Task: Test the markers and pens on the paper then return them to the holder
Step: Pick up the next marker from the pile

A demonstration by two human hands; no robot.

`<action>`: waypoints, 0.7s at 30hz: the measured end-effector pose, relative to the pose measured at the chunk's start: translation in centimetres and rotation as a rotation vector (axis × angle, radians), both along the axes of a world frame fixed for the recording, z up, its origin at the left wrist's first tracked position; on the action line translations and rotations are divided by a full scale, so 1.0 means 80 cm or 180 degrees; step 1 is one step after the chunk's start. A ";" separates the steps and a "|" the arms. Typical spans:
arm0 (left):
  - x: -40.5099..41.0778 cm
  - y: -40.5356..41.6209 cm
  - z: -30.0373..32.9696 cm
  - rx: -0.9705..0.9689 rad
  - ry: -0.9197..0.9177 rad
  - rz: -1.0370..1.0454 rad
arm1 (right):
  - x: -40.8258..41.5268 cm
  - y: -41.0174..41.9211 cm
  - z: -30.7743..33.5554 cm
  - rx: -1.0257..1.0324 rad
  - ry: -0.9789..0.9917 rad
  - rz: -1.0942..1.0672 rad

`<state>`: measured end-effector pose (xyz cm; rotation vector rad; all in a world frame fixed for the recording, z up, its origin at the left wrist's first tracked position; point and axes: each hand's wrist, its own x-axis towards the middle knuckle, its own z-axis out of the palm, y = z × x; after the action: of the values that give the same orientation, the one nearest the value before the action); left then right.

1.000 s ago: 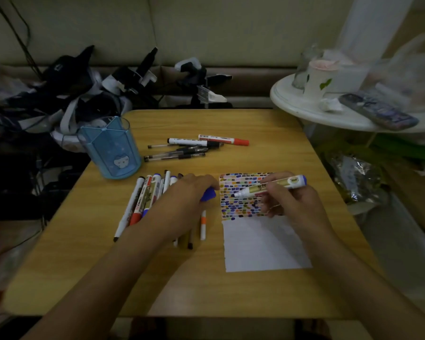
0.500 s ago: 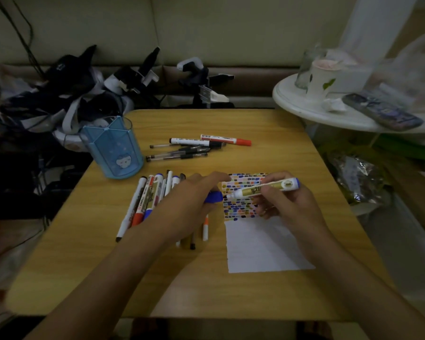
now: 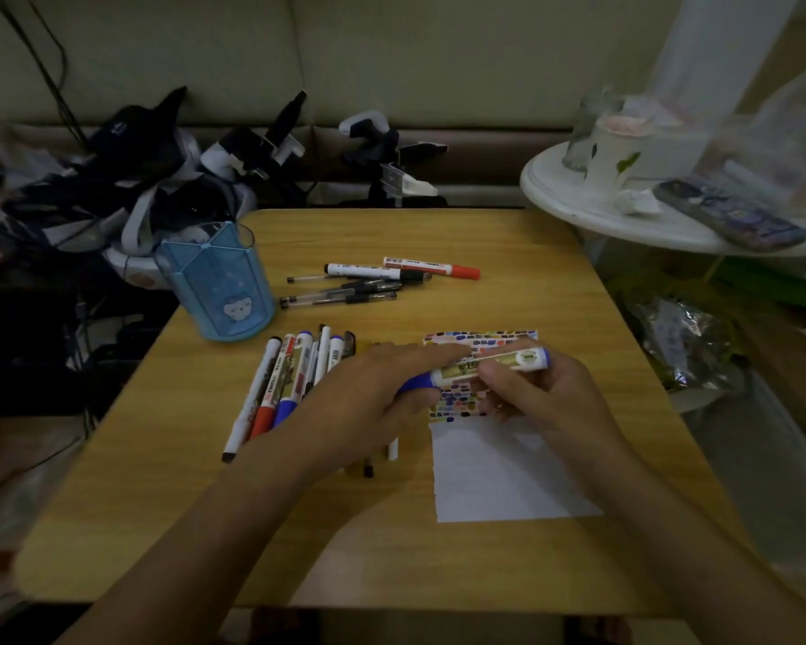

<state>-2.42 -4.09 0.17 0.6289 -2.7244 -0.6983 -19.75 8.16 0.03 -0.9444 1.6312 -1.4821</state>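
A white paper lies on the wooden table; its far half is covered with coloured test marks. My right hand grips a blue marker by its barrel, held level just above the marked area. My left hand pinches the marker's blue cap, which now sits on the tip. Several markers lie in a row left of the paper, partly under my left hand. A second group of pens and markers lies farther back. The blue holder stands at the table's left edge.
A round white side table to the right carries a cup, a glass jar and a remote. Dark clutter, straps and gadgets pile up behind and left of the holder. A plastic bag lies on the floor right of the table.
My left hand brought the blue cap to the right and onto the marker's tip; a second ago cap and marker were apart. My right hand shifted the marker slightly left.
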 end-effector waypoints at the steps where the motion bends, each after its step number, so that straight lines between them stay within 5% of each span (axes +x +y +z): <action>1: -0.001 0.001 0.000 0.0046 0.0067 -0.0047 | -0.001 0.000 0.000 0.0000 0.0049 0.0073; 21: -0.006 0.000 0.001 -0.0260 0.0078 0.0033 | 0.000 -0.003 -0.012 -0.0128 0.0771 0.0493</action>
<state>-2.88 -4.10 0.22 0.6112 -2.7094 -0.5853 -19.72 7.90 -0.90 -1.2846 1.6586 -1.3407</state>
